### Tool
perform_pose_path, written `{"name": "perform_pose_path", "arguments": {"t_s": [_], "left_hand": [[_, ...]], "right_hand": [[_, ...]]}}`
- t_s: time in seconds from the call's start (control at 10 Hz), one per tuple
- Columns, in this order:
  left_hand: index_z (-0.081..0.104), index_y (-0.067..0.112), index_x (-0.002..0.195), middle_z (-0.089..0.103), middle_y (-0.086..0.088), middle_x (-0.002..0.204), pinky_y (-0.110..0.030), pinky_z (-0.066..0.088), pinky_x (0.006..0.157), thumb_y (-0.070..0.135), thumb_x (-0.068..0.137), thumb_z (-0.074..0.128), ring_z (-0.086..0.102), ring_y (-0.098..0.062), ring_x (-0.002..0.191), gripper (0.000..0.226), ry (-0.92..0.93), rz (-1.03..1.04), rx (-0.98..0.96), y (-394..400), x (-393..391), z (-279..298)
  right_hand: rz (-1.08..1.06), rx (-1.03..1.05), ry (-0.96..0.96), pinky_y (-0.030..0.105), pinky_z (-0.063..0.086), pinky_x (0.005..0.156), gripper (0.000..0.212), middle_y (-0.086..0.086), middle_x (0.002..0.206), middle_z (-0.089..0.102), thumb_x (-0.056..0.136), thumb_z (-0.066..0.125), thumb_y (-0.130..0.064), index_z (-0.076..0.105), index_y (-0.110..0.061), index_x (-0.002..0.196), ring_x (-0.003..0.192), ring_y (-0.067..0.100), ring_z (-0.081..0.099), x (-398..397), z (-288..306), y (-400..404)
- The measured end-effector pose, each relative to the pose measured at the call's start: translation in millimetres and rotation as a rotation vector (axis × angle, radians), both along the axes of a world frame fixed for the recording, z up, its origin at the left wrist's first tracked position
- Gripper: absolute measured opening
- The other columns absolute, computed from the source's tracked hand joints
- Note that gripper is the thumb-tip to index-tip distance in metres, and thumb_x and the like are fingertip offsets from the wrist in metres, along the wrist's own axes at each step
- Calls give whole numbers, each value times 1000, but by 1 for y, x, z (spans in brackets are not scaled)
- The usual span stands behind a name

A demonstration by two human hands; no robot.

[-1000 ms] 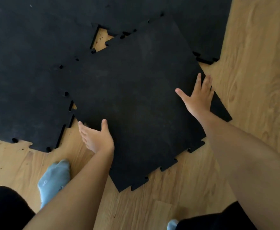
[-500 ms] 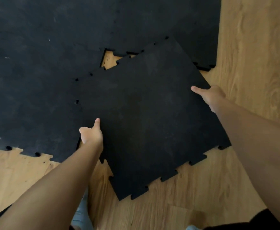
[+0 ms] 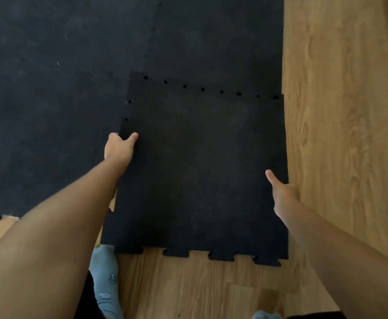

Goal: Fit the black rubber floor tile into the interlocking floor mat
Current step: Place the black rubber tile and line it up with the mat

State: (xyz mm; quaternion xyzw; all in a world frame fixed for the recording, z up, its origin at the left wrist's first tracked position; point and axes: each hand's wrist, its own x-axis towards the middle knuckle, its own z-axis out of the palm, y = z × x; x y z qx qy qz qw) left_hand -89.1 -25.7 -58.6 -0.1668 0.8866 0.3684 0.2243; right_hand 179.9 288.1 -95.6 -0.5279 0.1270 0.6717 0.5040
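1. Left thumb [image 3: 133, 136]: laid flat on top of the tile [image 3: 202, 169] at its left edge. The other fingers curl round that edge and pass below it. The left hand [image 3: 119, 148] therefore grasps the tile, well up its left side.

2. Right thumb [image 3: 271, 178]: laid straight on the top face at the right edge. The other fingers drop past the edge and are hidden. The right hand [image 3: 283, 194] clamps the tile there, nearer to the person than the left hand.

3. Tile: black, square, with interlocking edges. It sits at the near right corner of the laid mat [image 3: 50, 111].
- Far edge: meets the mat along a seam with 8 open holes [image 3: 202, 89].
- Left edge: meets the mat with 2 holes showing; lower down a sliver of floor shows beside it.
- Right edge: in line with the right edge of the mat.
- Near edge: 4 tabs [image 3: 221, 256] over bare wood.

4. Floor [image 3: 337, 134]: wood-grain planks, exposed right of the mat and near the person.

5. A light blue sock [image 3: 104, 268] stands just beside the near left corner of the tile.
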Motion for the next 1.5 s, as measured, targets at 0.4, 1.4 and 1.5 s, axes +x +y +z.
{"name": "perform_pose_path", "arguments": {"t_s": [0.4,1.4,1.5], "left_hand": [[29,2,145,42,-24,142,-42,37,94,33,101,40,43,-42,125,55,-90,-149,-188,-3,-16,-24],[14,12,152,6,-11,162,-49,4,116,38,97,45,2,-29,148,68,224,-402,-411,-23,107,-34],[9,18,153,3,-8,162,-53,7,115,45,96,44,2,-30,147,72,128,-112,-425,-38,133,-40]], "right_hand": [[1433,36,-1303,36,43,81,89,4,113,63,74,62,-76,51,-9,132,101,31,61,4,-13,-25],[1371,62,-1239,41,48,78,57,3,80,48,84,67,-60,42,-10,84,68,19,48,6,-18,-31],[1381,150,-1231,54,47,100,66,10,103,50,69,72,-70,41,-18,94,95,33,53,8,-22,-34]]}}
